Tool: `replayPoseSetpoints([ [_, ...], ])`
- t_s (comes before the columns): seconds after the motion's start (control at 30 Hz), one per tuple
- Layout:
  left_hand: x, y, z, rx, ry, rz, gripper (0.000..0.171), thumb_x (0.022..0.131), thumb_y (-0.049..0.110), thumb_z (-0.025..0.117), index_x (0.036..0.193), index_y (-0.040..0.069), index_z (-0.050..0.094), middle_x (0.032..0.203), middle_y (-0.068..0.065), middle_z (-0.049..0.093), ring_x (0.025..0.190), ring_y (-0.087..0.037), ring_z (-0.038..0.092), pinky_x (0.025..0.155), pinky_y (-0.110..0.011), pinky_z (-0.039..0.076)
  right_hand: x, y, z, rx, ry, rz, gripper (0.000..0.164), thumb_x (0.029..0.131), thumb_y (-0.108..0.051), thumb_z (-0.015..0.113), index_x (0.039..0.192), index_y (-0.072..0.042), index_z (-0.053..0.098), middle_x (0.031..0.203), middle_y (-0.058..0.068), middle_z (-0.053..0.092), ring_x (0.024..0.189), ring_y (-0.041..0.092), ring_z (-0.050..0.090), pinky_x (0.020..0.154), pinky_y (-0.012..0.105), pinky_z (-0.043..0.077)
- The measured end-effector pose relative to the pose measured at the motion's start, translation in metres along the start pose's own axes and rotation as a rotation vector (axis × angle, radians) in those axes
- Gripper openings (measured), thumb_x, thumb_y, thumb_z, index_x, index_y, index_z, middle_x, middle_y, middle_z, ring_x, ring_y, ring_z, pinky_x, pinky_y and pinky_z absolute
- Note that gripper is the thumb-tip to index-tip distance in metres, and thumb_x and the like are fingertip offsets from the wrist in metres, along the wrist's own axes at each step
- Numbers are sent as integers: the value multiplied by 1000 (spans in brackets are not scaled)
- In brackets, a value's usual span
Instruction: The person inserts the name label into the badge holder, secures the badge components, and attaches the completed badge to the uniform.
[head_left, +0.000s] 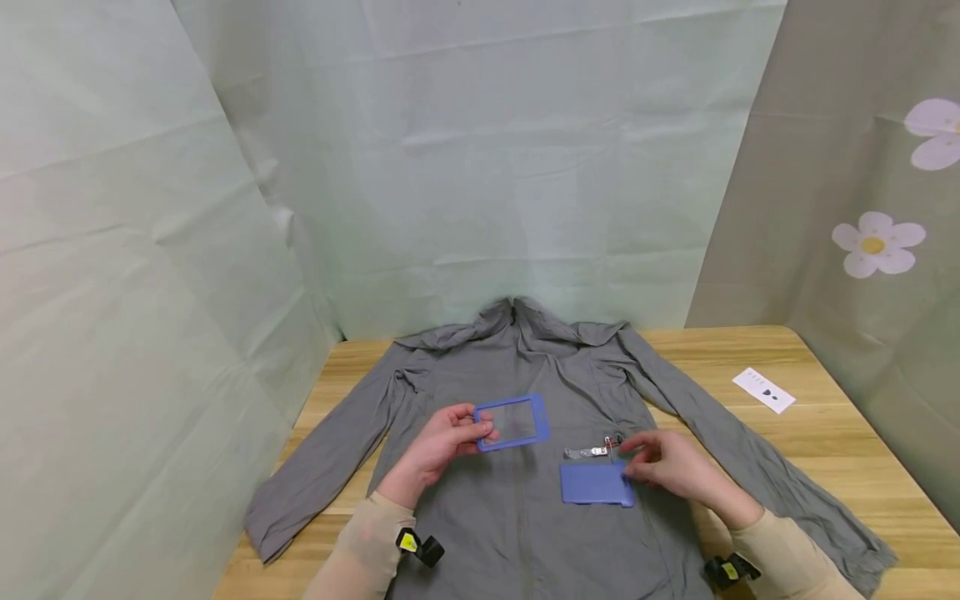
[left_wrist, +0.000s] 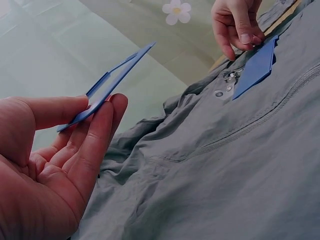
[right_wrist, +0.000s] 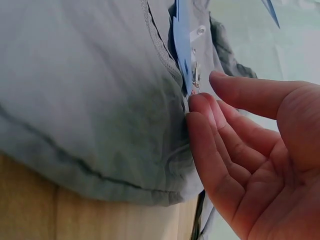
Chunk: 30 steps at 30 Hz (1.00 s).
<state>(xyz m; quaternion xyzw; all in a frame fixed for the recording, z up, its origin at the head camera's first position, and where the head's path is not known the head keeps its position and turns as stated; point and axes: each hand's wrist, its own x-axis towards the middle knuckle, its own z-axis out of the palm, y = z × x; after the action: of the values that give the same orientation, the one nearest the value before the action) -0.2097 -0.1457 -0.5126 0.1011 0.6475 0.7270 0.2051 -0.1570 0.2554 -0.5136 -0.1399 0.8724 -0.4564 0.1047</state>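
Observation:
My left hand [head_left: 444,433] pinches a blue rectangular badge-holder frame [head_left: 542,419] with a clear window, raised above the grey jacket [head_left: 480,492]. In the left wrist view, the frame [left_wrist: 125,68] shows nearly edge-on between thumb and fingers. A flat blue badge-holder panel [head_left: 592,485] lies on the jacket's front. My right hand [head_left: 678,468] is at the panel's right end, fingertips at its edge. In the right wrist view, the thumb [right_wrist: 250,92] stands apart from the panel [right_wrist: 183,45]. A metal badge clip [head_left: 598,452] with a clear strap lies just above the panel.
The jacket is spread on a wooden table [head_left: 750,358], sleeves out to both sides. A small white card [head_left: 763,391] with dark marks lies at the right. Pale fabric [head_left: 510,167] hangs behind and at the left; flower-patterned cloth [head_left: 873,246] hangs at the right.

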Motion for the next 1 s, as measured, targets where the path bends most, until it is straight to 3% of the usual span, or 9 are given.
replayPoseSetpoints([
  [0.23,0,-3,1,-14,-6,-2,7,103,2,69,109,0,64,97,-5,79,95,-16,78,83,-32,63,-5,-1,-11,-11,43,49,30,93,-14,83,119,-1,76,86,1,76,68,17,67,59,30,56],
  [0.43,-1,-2,4,-21,-1,-8,8,104,2,68,109,-1,63,98,-5,78,95,-16,78,84,-32,64,-11,4,-32,-74,121,76,31,97,-18,81,122,-1,76,95,3,77,75,19,72,64,30,59],
  [0.57,-3,-2,5,-23,-6,-2,11,103,2,69,110,-2,63,99,-5,78,96,-16,78,85,-33,64,-14,12,-57,-146,166,57,29,100,-18,77,121,3,75,104,9,77,85,18,72,67,29,58],
  [0.73,-3,-2,7,-28,-9,1,11,103,3,70,109,-1,63,99,-5,78,96,-16,78,83,-33,64,-16,32,-96,-265,234,108,35,103,-21,74,123,7,73,110,18,76,89,22,70,67,29,56],
  [0.87,-3,-1,9,-29,-12,3,9,103,2,69,108,0,63,98,-6,78,95,-16,78,83,-33,64,-20,51,-125,-343,268,159,41,104,-25,73,125,10,71,115,27,74,95,29,71,69,31,54],
  [1.0,-3,-1,10,-28,-17,3,7,103,2,69,108,1,63,98,-6,78,95,-16,78,84,-33,64,-23,66,-147,-352,252,202,47,104,-26,72,127,14,67,117,32,72,103,42,69,74,35,54],
])
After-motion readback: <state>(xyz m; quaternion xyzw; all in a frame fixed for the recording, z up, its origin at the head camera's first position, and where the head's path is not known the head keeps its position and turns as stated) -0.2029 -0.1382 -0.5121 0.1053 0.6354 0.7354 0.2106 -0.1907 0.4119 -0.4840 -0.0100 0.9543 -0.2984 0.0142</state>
